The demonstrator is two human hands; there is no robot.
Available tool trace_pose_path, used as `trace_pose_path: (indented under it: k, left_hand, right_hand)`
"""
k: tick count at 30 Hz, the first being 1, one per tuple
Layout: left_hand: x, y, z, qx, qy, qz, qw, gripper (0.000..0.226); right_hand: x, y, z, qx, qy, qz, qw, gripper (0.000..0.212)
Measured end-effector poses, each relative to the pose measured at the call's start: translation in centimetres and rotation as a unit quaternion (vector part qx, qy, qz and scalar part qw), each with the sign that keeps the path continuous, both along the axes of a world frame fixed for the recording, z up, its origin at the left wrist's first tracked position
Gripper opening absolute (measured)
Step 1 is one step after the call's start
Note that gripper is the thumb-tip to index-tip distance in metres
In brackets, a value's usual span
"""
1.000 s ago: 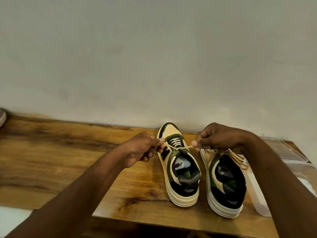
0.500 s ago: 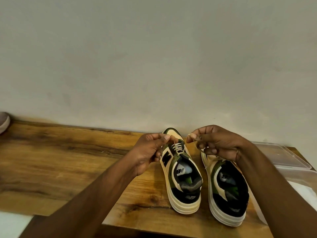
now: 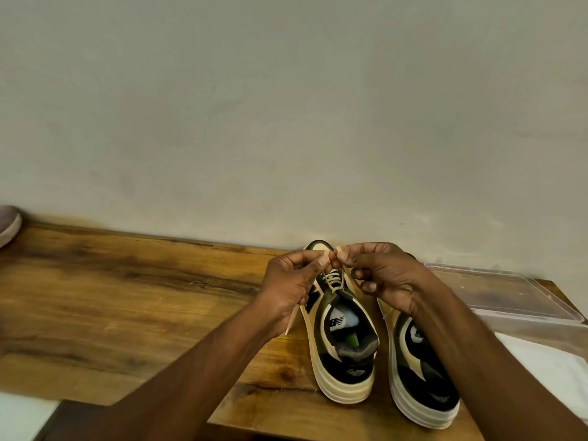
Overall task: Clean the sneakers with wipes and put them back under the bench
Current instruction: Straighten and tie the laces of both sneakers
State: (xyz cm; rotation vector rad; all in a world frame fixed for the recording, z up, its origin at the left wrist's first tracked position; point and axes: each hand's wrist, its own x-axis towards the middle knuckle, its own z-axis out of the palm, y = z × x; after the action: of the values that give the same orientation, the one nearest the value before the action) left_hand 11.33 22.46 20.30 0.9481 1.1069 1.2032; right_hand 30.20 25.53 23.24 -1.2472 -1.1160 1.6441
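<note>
Pinching lace ends, both hands meet at centre frame, just above the toe of one sneaker.

Item 1, left hand [image 3: 291, 283]: thumb and forefinger closed on a cream lace [image 3: 332, 281]; other fingers curled under. A loose lace end hangs below the wrist toward the bench.

Item 2, right hand [image 3: 386, 280]: thumb and forefinger closed on the other strand of the same lace, fingertips almost touching those of the left hand; I see the remaining fingers loosely bent.

Item 3, left sneaker [image 3: 342, 342]: cream, green and black, thick pale sole, standing upright on the bench, toe to the wall, heel toward me. Laces run from its eyelets up to both hands.

Item 4, right sneaker [image 3: 420, 380]: same colours, just beside the first to the right of frame, partly hidden by my right forearm.

Item 5, bench [image 3: 127, 300]: brown wood grain, spanning the lower half of the frame against a plain wall [image 3: 286, 106].

Item 6, clear tub [image 3: 515, 297]: right of frame, near the right sneaker; something white lies below it, which I cannot identify.

Item 7, grey shoe tip [image 3: 8, 224]: far left edge, at the end of the bench.
</note>
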Motion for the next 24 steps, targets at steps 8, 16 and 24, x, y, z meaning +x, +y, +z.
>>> trace_pose_path:
  k: [8, 16, 24]
  left_hand:
    - [0.1, -0.4, 0.6, 0.054, -0.031, -0.004, 0.998, 0.020]
    - [-0.4, 0.0, 0.1, 0.123, 0.052, -0.019, 0.991, 0.018]
    - [-1.0, 0.3, 0.7, 0.038, 0.071, -0.053, 0.995, 0.035]
  right_hand:
    - [-0.3, -0.4, 0.3, 0.063, -0.109, -0.031, 0.992, 0.017]
    - [-0.2, -0.4, 0.4, 0.100, -0.121, -0.005, 0.988, 0.017]
    - [-0.6, -0.5, 0.9, 0.168, -0.172, 0.030, 0.970, 0.008]
